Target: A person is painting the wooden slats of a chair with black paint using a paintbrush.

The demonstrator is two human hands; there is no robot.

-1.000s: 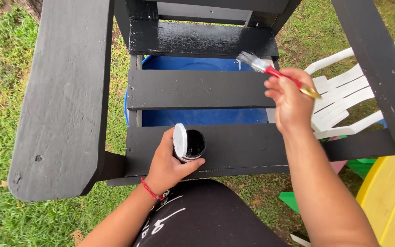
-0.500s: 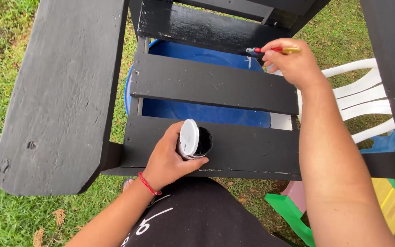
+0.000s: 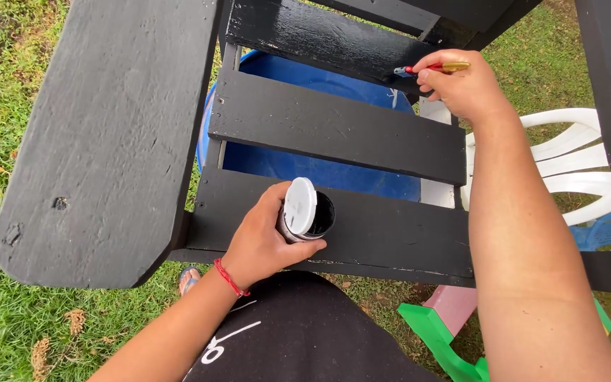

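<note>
Fingers of the right hand (image 3: 461,88) pinch a slim paintbrush (image 3: 433,68) by its red and gold handle, its tip laid against the edge of the upper black slat (image 3: 327,39), which shines wet where the bristles meet it; the low, pencil-like hold suits working into the tight corner beside the frame. The left hand (image 3: 266,244) is wrapped closed around a small paint pot (image 3: 309,216), steadying it upright on the front slat (image 3: 383,237), its white lid (image 3: 299,206) tipped up on the near side so the dark paint inside stays reachable. A red cord (image 3: 231,278) circles that wrist. The slats belong to a black wooden chair with a broad flat armrest (image 3: 107,141) at left, matte and dented. Through the gaps shows a blue barrel (image 3: 319,170); a white plastic chair (image 3: 574,170) stands at right, bright green and pink pieces (image 3: 447,318) lie below, all on grass (image 3: 8,56) outdoors.
</note>
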